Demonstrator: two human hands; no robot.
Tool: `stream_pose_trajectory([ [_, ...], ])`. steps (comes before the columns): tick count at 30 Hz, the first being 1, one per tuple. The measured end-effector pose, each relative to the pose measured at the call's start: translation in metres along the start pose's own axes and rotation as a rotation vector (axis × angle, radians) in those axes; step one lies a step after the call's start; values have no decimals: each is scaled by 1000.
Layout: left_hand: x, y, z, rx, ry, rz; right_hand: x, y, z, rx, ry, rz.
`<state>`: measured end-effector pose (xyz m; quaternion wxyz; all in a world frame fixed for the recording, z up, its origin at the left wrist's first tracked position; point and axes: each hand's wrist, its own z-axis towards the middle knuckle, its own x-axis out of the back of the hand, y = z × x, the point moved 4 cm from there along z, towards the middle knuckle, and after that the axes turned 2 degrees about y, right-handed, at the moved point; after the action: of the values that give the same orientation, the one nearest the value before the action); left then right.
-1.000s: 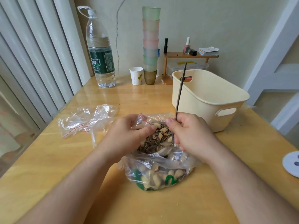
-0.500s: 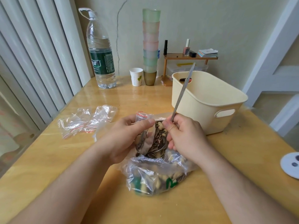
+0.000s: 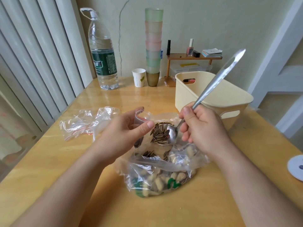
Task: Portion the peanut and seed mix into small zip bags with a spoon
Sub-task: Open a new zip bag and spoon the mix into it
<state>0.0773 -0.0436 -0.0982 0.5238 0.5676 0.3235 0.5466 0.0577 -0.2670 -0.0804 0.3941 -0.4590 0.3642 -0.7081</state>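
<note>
A large clear bag of peanuts and sunflower seeds [image 3: 164, 176] lies on the wooden table in front of me. My right hand [image 3: 203, 130] grips the handle of a metal spoon [image 3: 165, 136], whose bowl is heaped with striped seeds and lifted above the big bag's mouth. My left hand [image 3: 121, 133] pinches a small zip bag [image 3: 141, 117] with a red strip, holding it beside the spoon's bowl. The spoon's handle slants up to the right.
Several spare small zip bags [image 3: 85, 122] lie to the left. A cream plastic basket [image 3: 211, 97] stands behind my right hand. Further back are a water bottle [image 3: 103, 53], a paper cup [image 3: 139, 77], stacked cups [image 3: 153, 45] and a small wooden shelf [image 3: 193, 57].
My right hand has lifted the spoon out of the big bag with a load of seeds, tilting the handle to the right. My left hand has raised the small zip bag next to it.
</note>
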Motion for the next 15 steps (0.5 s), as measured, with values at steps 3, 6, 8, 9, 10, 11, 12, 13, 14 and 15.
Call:
stream_pose_trajectory([
  [3,0,-1,-2,-9,-22,62,11,-4,1,53,79,31],
  [6,-6,0,-4,-19,-12,42,23,-13,1,108,179,51],
  [8,-11,0,-3,-14,14,-22,29,-19,-1,144,249,63],
  [9,-14,-1,-2,-14,22,-44,31,-22,-2,164,275,67],
  [10,-17,-2,-2,-18,28,-49,32,-25,-3,188,288,62],
  [11,-19,-2,-3,-27,37,-40,33,-27,-3,214,295,50],
  [12,-22,-3,-4,-37,51,-24,33,-29,-4,244,298,31],
  [13,-23,-3,-4,-45,68,-6,33,-31,-5,280,302,-1],
  [14,-25,-2,-5,-49,88,21,33,-32,-6,323,306,-41],
  [15,-26,-1,-5,-51,112,63,33,-34,-7,373,304,-76],
])
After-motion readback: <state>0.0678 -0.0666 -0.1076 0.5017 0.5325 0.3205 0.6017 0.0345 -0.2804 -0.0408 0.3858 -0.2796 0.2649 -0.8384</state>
